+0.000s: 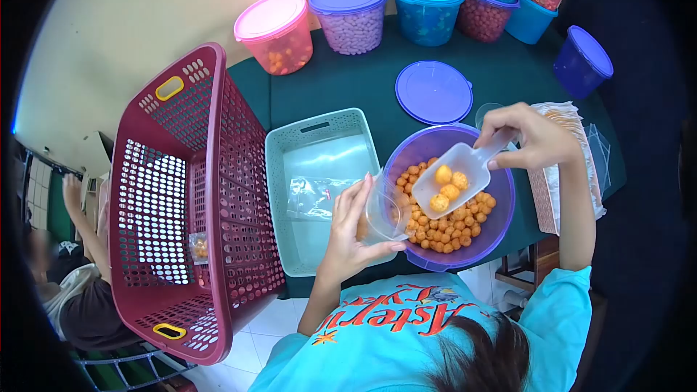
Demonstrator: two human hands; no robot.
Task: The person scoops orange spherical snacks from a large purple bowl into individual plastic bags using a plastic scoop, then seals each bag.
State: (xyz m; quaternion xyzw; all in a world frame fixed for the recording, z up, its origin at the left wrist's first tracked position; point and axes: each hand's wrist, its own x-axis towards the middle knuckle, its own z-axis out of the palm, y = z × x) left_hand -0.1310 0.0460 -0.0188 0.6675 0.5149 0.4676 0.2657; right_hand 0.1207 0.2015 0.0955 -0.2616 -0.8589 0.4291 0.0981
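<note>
My right hand (536,136) grips the handle of a translucent white scoop (475,163), tilted down to the left over a purple tub (506,229). Several round orange snack balls (450,187) lie in the scoop. More orange balls (454,232) cover the bottom of the tub. Wrapped around a clear plastic cup (385,210) is my left hand (348,232), at the tub's left rim. The cup leans with its mouth toward the scoop.
Left of the tub sit a pale green tray (283,247) holding a clear plastic bag (314,197), and a tall maroon basket (218,247). Behind lie a purple lid (434,92) and lidded tubs (348,25). A box of packets (546,199) stands right. Another person (87,276) is far left.
</note>
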